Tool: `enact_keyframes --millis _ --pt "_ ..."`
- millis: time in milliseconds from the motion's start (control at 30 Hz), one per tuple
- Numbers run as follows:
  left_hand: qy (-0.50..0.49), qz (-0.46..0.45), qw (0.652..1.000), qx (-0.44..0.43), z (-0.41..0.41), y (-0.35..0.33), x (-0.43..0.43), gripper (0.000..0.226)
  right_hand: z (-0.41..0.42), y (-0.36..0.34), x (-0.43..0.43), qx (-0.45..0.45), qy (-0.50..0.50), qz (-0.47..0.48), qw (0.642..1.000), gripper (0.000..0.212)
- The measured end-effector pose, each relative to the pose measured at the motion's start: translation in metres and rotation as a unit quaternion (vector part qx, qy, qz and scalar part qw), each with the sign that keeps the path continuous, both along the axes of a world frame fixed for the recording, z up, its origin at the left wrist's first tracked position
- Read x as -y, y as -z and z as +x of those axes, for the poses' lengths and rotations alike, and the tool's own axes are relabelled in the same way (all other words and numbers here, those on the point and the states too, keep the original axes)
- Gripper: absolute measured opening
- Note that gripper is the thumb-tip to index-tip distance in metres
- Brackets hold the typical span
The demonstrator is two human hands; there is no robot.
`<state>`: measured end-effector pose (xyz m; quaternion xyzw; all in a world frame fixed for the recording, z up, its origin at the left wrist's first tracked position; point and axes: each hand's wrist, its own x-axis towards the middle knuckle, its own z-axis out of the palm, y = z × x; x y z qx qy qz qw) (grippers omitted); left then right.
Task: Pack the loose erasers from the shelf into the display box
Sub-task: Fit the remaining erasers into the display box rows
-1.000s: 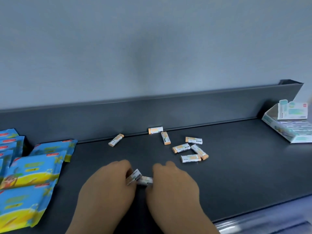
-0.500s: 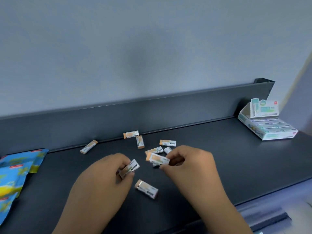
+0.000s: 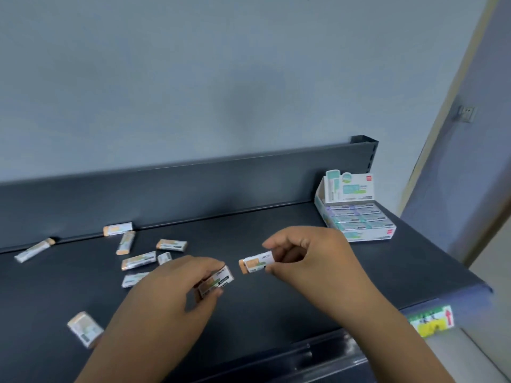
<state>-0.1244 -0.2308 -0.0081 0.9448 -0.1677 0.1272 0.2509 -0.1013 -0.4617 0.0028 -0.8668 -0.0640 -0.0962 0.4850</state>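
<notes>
My right hand (image 3: 309,255) pinches a white-sleeved eraser with an orange end (image 3: 255,262) above the dark shelf (image 3: 276,305). My left hand (image 3: 177,288) grips another eraser (image 3: 217,281) just left of it. Several loose erasers lie to the left: one against the back rail (image 3: 117,229), one tilted (image 3: 125,242), others at the middle (image 3: 138,260) and one near the front left (image 3: 85,328). The white and teal display box (image 3: 356,214) stands at the shelf's right end, filled with rows of erasers, beyond my right hand.
The shelf's raised back panel (image 3: 193,189) runs behind the erasers. A green and yellow price tag (image 3: 431,322) hangs on the front edge at the right. Beyond the shelf's right end a wall with a socket (image 3: 467,114) and the floor show.
The view has swung to the right, bringing the display box closer. My right hand has lifted its eraser to the right, away from the pile. My left hand still holds its eraser.
</notes>
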Motion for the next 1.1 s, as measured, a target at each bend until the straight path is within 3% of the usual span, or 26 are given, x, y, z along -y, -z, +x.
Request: enact_keyframes --millis 233,467,667,800,967,1100 --pt "0.034 -0.053 0.998 0.024 -0.001 0.000 0.046 0.037 -0.001 -0.003 0.050 0.015 0.015 -0.020 1.000 0.022" --pt "0.072 -0.094 0.993 0.017 0.014 -0.012 0.066 0.027 0.001 -0.001 0.073 0.011 0.079 0.038 0.996 0.022" --pt "0.112 -0.072 0.991 -0.002 0.034 -0.027 0.087 0.026 0.010 -0.003 0.097 0.026 0.133 0.081 0.988 0.021" --pt "0.128 -0.078 0.987 -0.058 0.054 -0.041 0.107 0.020 0.024 -0.006 0.129 0.027 0.157 0.081 0.984 0.019" --pt "0.097 -0.145 0.971 -0.166 0.092 -0.046 0.142 0.019 0.050 -0.012 0.179 0.002 0.153 0.053 0.987 0.015" --pt "0.074 -0.187 0.959 -0.201 0.124 -0.037 0.174 0.017 0.076 -0.008 0.212 -0.028 0.160 0.043 0.986 0.011"
